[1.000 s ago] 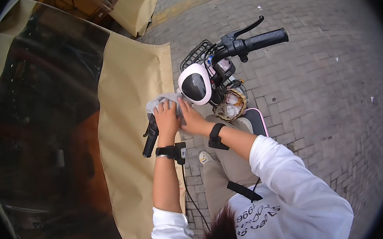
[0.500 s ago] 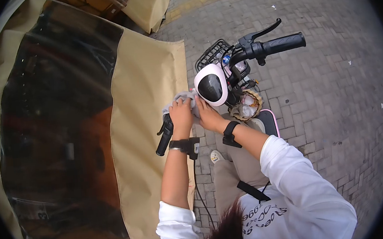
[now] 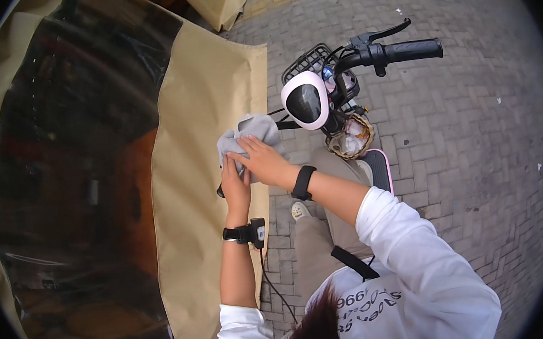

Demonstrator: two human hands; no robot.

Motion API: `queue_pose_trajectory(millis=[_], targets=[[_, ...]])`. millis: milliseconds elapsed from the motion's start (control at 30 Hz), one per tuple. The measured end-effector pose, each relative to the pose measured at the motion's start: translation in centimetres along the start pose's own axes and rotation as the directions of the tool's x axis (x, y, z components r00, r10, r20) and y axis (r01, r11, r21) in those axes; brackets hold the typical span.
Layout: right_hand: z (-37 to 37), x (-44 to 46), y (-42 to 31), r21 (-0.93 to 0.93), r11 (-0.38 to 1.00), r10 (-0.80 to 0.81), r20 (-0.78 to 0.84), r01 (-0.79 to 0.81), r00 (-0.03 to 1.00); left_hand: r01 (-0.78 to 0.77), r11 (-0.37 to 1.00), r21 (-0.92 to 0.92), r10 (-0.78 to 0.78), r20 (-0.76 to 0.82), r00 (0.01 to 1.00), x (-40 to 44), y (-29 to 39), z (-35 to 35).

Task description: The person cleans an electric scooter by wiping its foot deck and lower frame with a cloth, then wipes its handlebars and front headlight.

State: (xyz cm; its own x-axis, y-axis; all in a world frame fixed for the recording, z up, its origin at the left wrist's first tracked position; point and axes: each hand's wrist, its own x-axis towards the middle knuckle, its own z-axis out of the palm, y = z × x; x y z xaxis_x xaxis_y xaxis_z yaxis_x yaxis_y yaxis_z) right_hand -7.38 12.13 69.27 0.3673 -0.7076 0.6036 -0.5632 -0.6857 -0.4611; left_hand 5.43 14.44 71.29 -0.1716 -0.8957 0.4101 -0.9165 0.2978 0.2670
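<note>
A grey cloth (image 3: 259, 127) is bunched over the left side of the handlebar, covering most of that side; only the black tip of the left grip (image 3: 220, 191) shows below it. My left hand (image 3: 237, 187) holds the cloth's lower edge, fingers pointing up. Across the cloth lies my right hand (image 3: 264, 160), its fingers pressed on the fabric and touching the left hand's fingertips. Just right of the cloth is the pink-rimmed display (image 3: 304, 102) of the bike. The right grip (image 3: 413, 50) with its brake lever sticks out at the upper right.
A black wire basket (image 3: 306, 62) sits at the front of the bike. Below the display hangs a woven bag (image 3: 350, 137) with white items. A beige tarp (image 3: 205, 111) with a dark clear panel stands close on the left. Grey paving (image 3: 462, 133) spreads to the right.
Both hands have shifted left and down from beside the display, along the left handlebar. The cloth moved with them and now covers the brake lever and most of the left grip.
</note>
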Motion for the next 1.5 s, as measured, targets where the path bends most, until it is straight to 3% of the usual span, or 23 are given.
queue_pose_trajectory(millis=[133, 200, 267, 333, 367, 400, 567, 600, 667, 800, 867, 1000, 1067, 1133, 1200, 1367, 1467, 1500], targets=[[0.2, 1.8, 1.8, -0.055, 0.998, 0.027, 0.016, -0.026, 1.000, -0.082, 0.990, 0.111, 0.068, 0.119, 0.991, 2.3, -1.0, 1.6], [0.2, 2.6, 2.5, -0.134, 0.991, 0.027, 0.036, -0.022, 0.999, -0.054, 0.996, 0.070, 0.042, 0.164, 0.986, 4.0, -1.4, 1.5], [1.0, 3.4, 3.1, -0.142, 0.988, 0.086, 0.129, -0.068, 0.988, 0.148, 0.989, -0.022, -0.128, 0.386, 0.913, 5.3, -1.5, 1.1], [0.9, 4.1, 3.1, -0.162, 0.983, 0.101, 0.122, -0.080, 0.987, 0.182, 0.983, -0.034, -0.151, 0.421, 0.894, 6.4, -1.4, 1.2], [0.8, 4.5, 3.2, -0.199, 0.975, 0.139, 0.205, -0.097, 0.969, 0.215, 0.976, -0.042, -0.173, 0.455, 0.873, 6.9, -1.4, 1.1], [0.7, 4.8, 3.1, -0.237, 0.965, 0.178, 0.285, -0.111, 0.942, 0.214, 0.976, -0.041, -0.172, 0.454, 0.874, 7.1, -1.9, 1.6], [0.3, 5.8, 2.6, -0.309, 0.938, 0.256, 0.320, -0.155, 0.912, 0.230, 0.963, -0.141, -0.116, 0.552, 0.826, 8.8, -2.1, 2.1], [0.4, 5.8, 2.6, -0.318, 0.933, 0.274, 0.317, -0.170, 0.908, 0.228, 0.962, -0.148, -0.115, 0.541, 0.833, 8.7, -1.5, 1.8], [1.5, 5.2, 3.3, -0.305, 0.941, 0.229, 0.255, -0.146, 0.939, 0.331, 0.944, -0.013, -0.284, 0.481, 0.829, 7.8, 0.1, 1.2], [2.3, 3.8, 3.8, -0.277, 0.955, 0.130, 0.072, -0.105, 0.989, 0.308, 0.951, -0.020, -0.283, 0.338, 0.898, 6.0, 0.5, 1.7], [1.6, 2.6, 3.2, -0.267, 0.958, 0.122, 0.054, -0.103, 0.991, 0.127, 0.990, -0.058, -0.118, 0.133, 0.984, 4.8, -0.4, 2.7], [-0.4, 0.2, 1.5, -0.438, 0.898, 0.090, 0.080, -0.046, 0.993, 0.057, 0.994, -0.092, -0.053, 0.044, 0.998, 2.8, 0.1, 2.7], [-1.0, -0.5, 0.9, -0.534, 0.845, 0.048, 0.122, 0.025, 0.991, -0.013, 1.000, -0.003, 0.012, -0.086, 0.996, 1.7, 0.6, 2.7], [-1.1, -1.3, 0.5, -0.534, 0.845, 0.068, 0.155, 0.026, 0.986, 0.021, 1.000, -0.019, -0.022, -0.059, 0.998, 0.6, 1.4, 3.0], [-1.2, -1.9, 0.4, -0.521, 0.852, 0.049, 0.175, 0.050, 0.983, -0.032, 0.986, 0.161, 0.045, -0.077, 0.996, -0.5, 2.2, 3.1], [-0.9, -1.5, 1.2, -0.499, 0.861, -0.005, 0.174, 0.093, 0.985, -0.037, 0.978, 0.205, 0.044, -0.033, 0.998, 0.1, 2.7, 2.9], [-0.2, 0.5, 1.4, -0.471, 0.881, -0.016, 0.064, 0.044, 0.998, -0.042, 0.965, 0.259, 0.063, -0.076, 0.995, 2.3, 1.3, 3.2], [-0.1, 1.3, 1.7, -0.448, 0.893, 0.016, 0.116, 0.038, 0.993, -0.061, 0.957, 0.283, 0.050, 0.046, 0.998, 3.3, 0.8, 2.9]])
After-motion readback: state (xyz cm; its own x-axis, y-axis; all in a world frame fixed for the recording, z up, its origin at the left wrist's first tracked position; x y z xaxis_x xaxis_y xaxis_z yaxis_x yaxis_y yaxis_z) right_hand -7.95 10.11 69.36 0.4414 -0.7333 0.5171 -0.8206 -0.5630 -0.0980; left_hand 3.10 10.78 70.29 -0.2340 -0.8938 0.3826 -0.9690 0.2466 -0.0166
